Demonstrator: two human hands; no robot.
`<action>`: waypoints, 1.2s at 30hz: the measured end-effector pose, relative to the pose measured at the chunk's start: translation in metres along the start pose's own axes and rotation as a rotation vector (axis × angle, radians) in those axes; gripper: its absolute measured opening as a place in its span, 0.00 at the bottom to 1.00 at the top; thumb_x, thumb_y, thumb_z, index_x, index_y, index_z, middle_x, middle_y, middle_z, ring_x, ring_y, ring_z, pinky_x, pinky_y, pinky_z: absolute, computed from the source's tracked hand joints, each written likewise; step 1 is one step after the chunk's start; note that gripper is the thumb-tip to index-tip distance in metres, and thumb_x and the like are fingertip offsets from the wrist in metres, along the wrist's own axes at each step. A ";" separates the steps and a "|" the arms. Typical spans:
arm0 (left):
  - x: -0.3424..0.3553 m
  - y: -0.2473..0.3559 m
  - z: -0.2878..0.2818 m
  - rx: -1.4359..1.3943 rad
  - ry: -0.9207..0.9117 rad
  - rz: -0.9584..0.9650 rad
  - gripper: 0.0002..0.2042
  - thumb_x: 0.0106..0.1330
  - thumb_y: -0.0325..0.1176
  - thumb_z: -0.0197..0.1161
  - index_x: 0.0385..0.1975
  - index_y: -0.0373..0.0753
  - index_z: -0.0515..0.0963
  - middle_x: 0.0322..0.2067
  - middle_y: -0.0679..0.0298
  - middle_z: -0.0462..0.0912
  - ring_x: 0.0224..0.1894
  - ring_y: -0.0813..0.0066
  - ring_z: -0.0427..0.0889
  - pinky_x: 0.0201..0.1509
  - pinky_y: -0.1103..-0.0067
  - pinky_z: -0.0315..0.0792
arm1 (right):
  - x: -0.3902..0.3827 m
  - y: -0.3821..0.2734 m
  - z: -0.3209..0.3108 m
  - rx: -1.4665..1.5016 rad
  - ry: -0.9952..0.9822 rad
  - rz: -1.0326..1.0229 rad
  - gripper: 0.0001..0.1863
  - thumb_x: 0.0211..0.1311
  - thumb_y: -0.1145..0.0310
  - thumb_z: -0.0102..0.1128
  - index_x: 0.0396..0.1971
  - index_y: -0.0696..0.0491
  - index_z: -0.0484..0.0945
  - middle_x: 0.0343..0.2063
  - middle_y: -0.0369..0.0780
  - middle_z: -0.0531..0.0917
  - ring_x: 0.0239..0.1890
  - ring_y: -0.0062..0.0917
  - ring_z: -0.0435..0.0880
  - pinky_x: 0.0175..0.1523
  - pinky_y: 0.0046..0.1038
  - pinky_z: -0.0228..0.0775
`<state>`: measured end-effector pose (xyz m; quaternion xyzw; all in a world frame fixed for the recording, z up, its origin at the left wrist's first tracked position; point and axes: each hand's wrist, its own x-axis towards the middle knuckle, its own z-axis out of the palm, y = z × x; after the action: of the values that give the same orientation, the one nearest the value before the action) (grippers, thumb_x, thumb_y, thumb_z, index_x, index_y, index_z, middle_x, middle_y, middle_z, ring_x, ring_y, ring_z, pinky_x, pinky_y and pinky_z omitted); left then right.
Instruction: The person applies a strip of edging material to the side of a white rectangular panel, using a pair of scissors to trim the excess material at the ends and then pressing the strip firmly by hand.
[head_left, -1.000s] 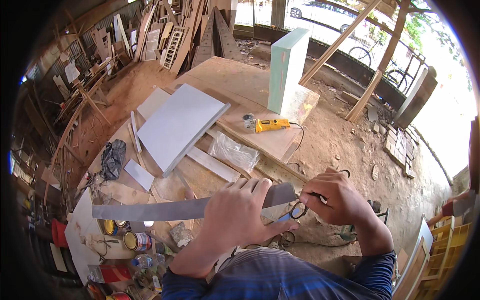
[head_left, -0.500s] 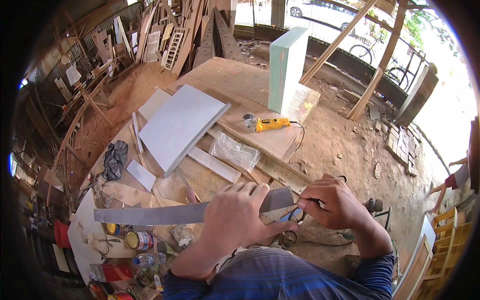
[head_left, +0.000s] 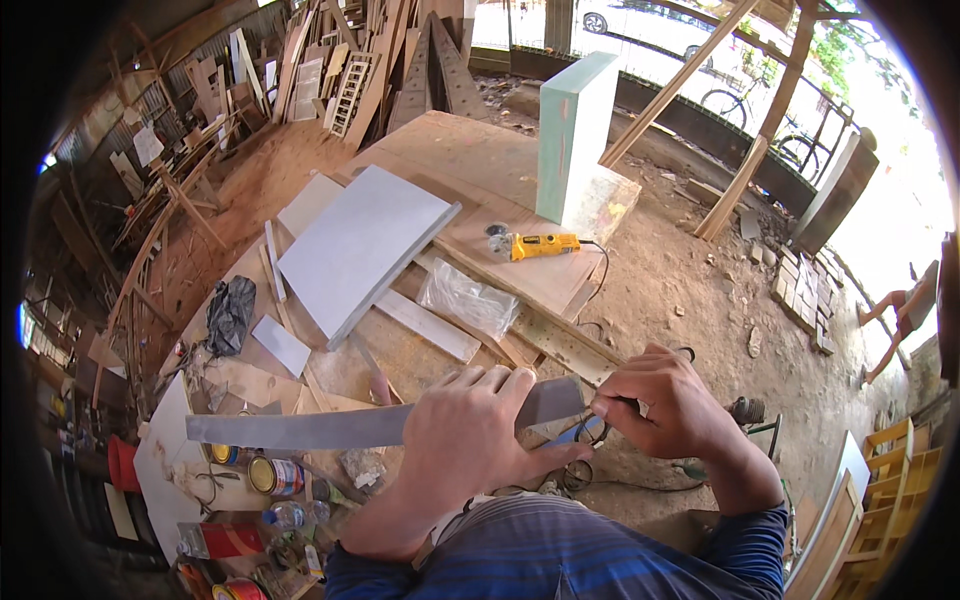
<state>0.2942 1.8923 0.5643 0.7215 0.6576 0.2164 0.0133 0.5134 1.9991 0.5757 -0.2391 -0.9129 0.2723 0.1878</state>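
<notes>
A long, thin grey strip (head_left: 300,430) runs across in front of me, its free end out to the left above the paint cans. My left hand (head_left: 465,420) is closed round it near its right end, fingers over the top and thumb along the lower side. Right at that end, my right hand (head_left: 660,400) pinches a thin dark object (head_left: 628,402). A black loop (head_left: 597,433) hangs just below those fingertips. Whether loop and object are one piece is hidden by the hand.
On the worktable lie a pale panel (head_left: 365,250), a clear plastic bag (head_left: 468,300), a yellow angle grinder (head_left: 543,246) and a black bag (head_left: 231,315). A green-edged slab (head_left: 575,140) stands behind. Paint cans (head_left: 275,476) and bottles (head_left: 290,515) crowd the lower left.
Both hands and the strip stay almost where they were, with only a very slight shift. At the far right, another person has changed position and bends lower.
</notes>
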 end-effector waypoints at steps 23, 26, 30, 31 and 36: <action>0.000 -0.001 -0.001 0.040 0.056 0.069 0.42 0.50 0.80 0.59 0.36 0.38 0.82 0.25 0.57 0.84 0.29 0.61 0.87 0.29 0.70 0.79 | -0.002 0.008 -0.002 0.025 0.004 -0.049 0.05 0.59 0.68 0.65 0.26 0.53 0.84 0.20 0.39 0.81 0.26 0.36 0.81 0.38 0.36 0.67; -0.001 -0.001 -0.001 0.050 0.033 0.071 0.43 0.51 0.80 0.59 0.37 0.37 0.82 0.25 0.56 0.84 0.29 0.61 0.87 0.30 0.69 0.80 | 0.001 0.006 -0.001 0.016 0.005 -0.059 0.06 0.59 0.68 0.65 0.25 0.53 0.83 0.19 0.40 0.81 0.26 0.38 0.80 0.38 0.37 0.67; -0.003 0.003 0.000 0.048 0.022 0.011 0.41 0.47 0.81 0.62 0.32 0.40 0.82 0.26 0.60 0.84 0.30 0.62 0.87 0.35 0.66 0.76 | 0.005 0.007 -0.003 0.003 -0.054 -0.048 0.04 0.58 0.70 0.66 0.26 0.54 0.84 0.21 0.40 0.82 0.27 0.38 0.82 0.39 0.36 0.69; -0.002 0.003 -0.001 0.055 0.027 0.032 0.41 0.49 0.80 0.61 0.32 0.38 0.82 0.25 0.58 0.84 0.29 0.61 0.87 0.32 0.67 0.78 | 0.006 0.007 -0.005 -0.012 -0.081 -0.045 0.03 0.57 0.71 0.66 0.27 0.54 0.85 0.21 0.41 0.83 0.28 0.37 0.84 0.40 0.36 0.70; -0.001 0.002 0.001 0.051 0.018 0.026 0.41 0.51 0.79 0.60 0.31 0.37 0.82 0.23 0.56 0.84 0.27 0.60 0.87 0.30 0.69 0.80 | 0.008 0.007 -0.005 -0.014 -0.062 -0.031 0.04 0.57 0.71 0.66 0.27 0.54 0.85 0.22 0.41 0.84 0.28 0.38 0.84 0.40 0.37 0.71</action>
<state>0.2966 1.8917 0.5642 0.7280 0.6536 0.2062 -0.0137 0.5115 2.0109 0.5774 -0.2175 -0.9238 0.2701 0.1621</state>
